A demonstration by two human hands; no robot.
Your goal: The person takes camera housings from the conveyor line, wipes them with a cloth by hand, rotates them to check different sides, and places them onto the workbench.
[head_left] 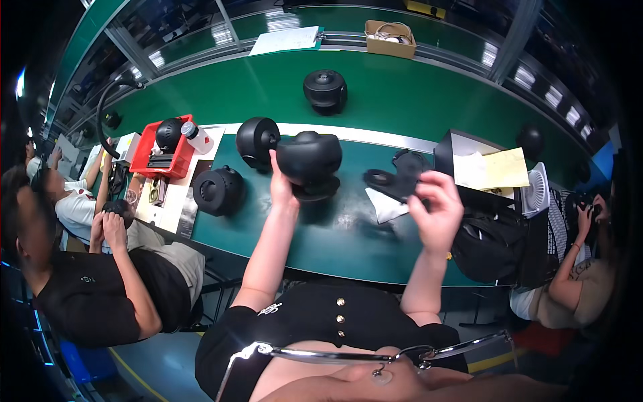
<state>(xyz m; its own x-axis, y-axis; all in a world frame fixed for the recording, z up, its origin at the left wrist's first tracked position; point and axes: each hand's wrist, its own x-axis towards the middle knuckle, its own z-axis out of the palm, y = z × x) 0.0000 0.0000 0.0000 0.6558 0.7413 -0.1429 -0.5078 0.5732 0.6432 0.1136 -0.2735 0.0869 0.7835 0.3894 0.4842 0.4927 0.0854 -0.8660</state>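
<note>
Left hand point(284, 190) holds black rounded unit point(310, 159) over green surface point(341, 251); right hand point(439, 206), fingers curled, at black part point(400, 185); grip unclear.

Nothing legible anywhere right now! Take the red bin point(181, 159) as the marker: beyond it and to the right, a sheet point(284, 41) lies there, any writing on it too faint to read. Nearer than the bin and to its right, white script-like lettering point(271, 309) runs across the wearer's black top point(305, 305), too small to make out. Nearer than the bin and to its left, a co-worker's dark shirt point(94, 301) carries a tiny pale mark point(88, 279), equally unreadable.
</note>
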